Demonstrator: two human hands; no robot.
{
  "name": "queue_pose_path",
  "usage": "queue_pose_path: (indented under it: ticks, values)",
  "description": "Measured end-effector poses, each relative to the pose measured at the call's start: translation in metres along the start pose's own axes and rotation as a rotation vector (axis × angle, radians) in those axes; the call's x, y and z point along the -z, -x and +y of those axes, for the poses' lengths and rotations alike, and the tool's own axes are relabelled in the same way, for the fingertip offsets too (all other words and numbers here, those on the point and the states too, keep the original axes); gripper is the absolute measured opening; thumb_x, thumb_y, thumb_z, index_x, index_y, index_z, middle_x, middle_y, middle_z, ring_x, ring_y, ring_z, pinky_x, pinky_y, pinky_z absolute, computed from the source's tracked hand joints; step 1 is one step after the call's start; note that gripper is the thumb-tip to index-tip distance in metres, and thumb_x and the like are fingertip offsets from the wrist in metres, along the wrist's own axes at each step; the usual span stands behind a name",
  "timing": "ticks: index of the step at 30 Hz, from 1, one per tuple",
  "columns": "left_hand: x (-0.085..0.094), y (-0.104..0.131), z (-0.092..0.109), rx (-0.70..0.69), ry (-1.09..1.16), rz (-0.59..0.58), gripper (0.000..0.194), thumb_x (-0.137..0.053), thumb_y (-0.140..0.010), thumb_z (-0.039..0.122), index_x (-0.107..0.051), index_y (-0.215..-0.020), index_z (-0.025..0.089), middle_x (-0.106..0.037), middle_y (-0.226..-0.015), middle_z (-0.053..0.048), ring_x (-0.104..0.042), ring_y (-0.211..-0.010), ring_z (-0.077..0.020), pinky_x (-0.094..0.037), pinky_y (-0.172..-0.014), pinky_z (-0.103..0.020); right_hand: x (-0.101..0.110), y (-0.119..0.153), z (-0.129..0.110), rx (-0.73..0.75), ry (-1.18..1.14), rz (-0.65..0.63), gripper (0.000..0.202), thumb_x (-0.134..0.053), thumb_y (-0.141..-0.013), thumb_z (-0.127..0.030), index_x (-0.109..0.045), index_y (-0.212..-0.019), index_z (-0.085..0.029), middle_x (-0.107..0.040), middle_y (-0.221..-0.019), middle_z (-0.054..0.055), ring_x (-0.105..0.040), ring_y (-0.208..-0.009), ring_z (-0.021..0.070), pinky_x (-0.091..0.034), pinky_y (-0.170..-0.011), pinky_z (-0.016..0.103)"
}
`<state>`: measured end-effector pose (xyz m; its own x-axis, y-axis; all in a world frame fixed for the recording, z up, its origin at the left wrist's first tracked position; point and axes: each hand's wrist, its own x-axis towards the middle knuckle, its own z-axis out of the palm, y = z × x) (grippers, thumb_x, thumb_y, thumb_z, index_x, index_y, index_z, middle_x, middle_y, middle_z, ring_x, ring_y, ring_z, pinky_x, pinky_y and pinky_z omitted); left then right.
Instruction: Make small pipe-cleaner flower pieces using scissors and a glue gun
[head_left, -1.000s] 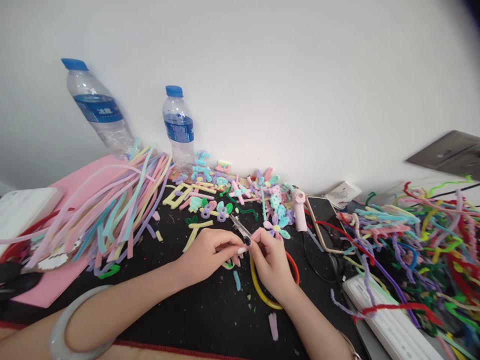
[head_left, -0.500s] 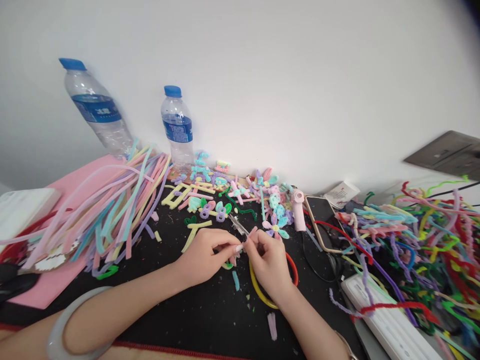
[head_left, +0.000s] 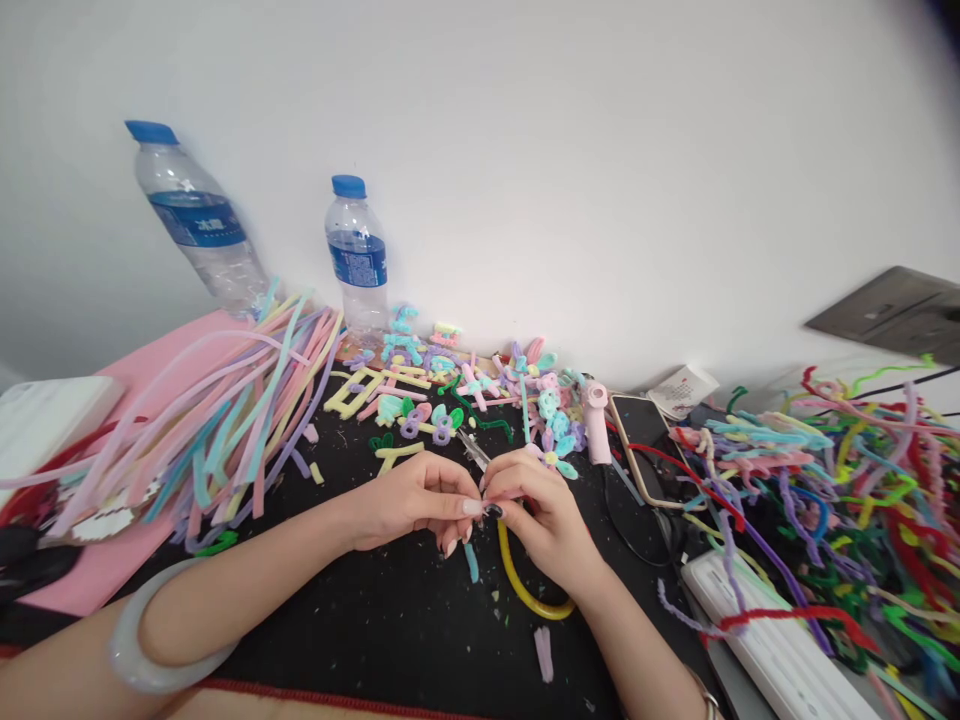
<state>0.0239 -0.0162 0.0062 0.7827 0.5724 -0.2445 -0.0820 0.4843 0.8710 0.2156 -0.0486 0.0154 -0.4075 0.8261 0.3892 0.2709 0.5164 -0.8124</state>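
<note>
My left hand (head_left: 427, 500) and my right hand (head_left: 538, 510) meet over the black mat (head_left: 375, 630), thumb and finger of each pinched together at one spot. Whatever lies between the fingertips is too small and covered to make out. Just beyond the fingers shows the metal blade of a pair of scissors (head_left: 472, 450); a yellow loop (head_left: 525, 592) lies partly beneath my right hand. Below the fingertips is a short blue fuzzy piece (head_left: 471, 562), and nearer me a lilac one (head_left: 544, 653). Finished-looking pipe cleaner flowers (head_left: 442, 425) lie beyond my hands.
Left, a bundle of pastel pipe cleaners (head_left: 247, 400) rests on a pink sheet (head_left: 82, 580). Two water bottles (head_left: 356, 255) stand by the wall. To the right are a pink handheld device (head_left: 597, 425), a phone (head_left: 645, 425), a white power strip (head_left: 772, 630) and tangled pipe cleaners (head_left: 885, 500).
The pink piece that stuck up from my right fingers no longer shows. My right hand has turned over the pinch, its fingers curling closer to my left hand, and both hands sit slightly lower.
</note>
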Motion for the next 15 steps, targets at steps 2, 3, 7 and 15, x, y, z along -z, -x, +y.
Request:
queue_pose_path:
  ticks: [2, 3, 7, 15]
  values:
    - [0.000, 0.000, 0.000, 0.031, 0.035, -0.011, 0.018, -0.070, -0.076, 0.027, -0.064, -0.071, 0.011, -0.063, -0.058, -0.001, -0.056, -0.047, -0.0077, -0.044, -0.047, -0.018, -0.001, 0.000, 0.000, -0.027, -0.071, -0.011, 0.011, -0.054, -0.089, -0.025, -0.058, -0.080, -0.021, -0.058, -0.083, 0.003, -0.054, -0.080, 0.0165, -0.042, -0.072, 0.030]
    - [0.001, 0.000, 0.000, 0.042, 0.053, -0.014, 0.018, -0.070, -0.075, 0.028, -0.064, -0.071, 0.011, -0.063, -0.058, -0.001, -0.056, -0.047, -0.0076, -0.044, -0.047, -0.018, -0.002, 0.000, 0.000, -0.041, -0.098, -0.016, 0.012, -0.054, -0.089, -0.026, -0.057, -0.079, -0.020, -0.057, -0.082, 0.003, -0.053, -0.078, 0.0161, -0.042, -0.070, 0.029]
    - [0.000, 0.000, 0.000, 0.042, 0.054, -0.001, 0.019, -0.071, -0.073, 0.028, -0.064, -0.071, 0.011, -0.064, -0.059, -0.001, -0.057, -0.047, -0.0082, -0.045, -0.047, -0.019, -0.005, 0.001, 0.000, -0.097, -0.129, -0.029, 0.017, -0.052, -0.089, -0.030, -0.055, -0.076, -0.019, -0.054, -0.079, 0.002, -0.051, -0.073, 0.0149, -0.040, -0.066, 0.028]
    - [-0.007, -0.002, -0.001, -0.097, -0.193, 0.090, 0.019, -0.064, -0.079, 0.028, -0.061, -0.070, 0.012, -0.064, -0.062, 0.000, -0.060, -0.051, -0.0104, -0.050, -0.053, -0.022, -0.012, 0.002, -0.003, -0.294, -0.024, 0.046, 0.021, -0.051, -0.086, -0.025, -0.053, -0.067, -0.017, -0.052, -0.066, 0.000, -0.047, -0.063, 0.0123, -0.038, -0.059, 0.023]
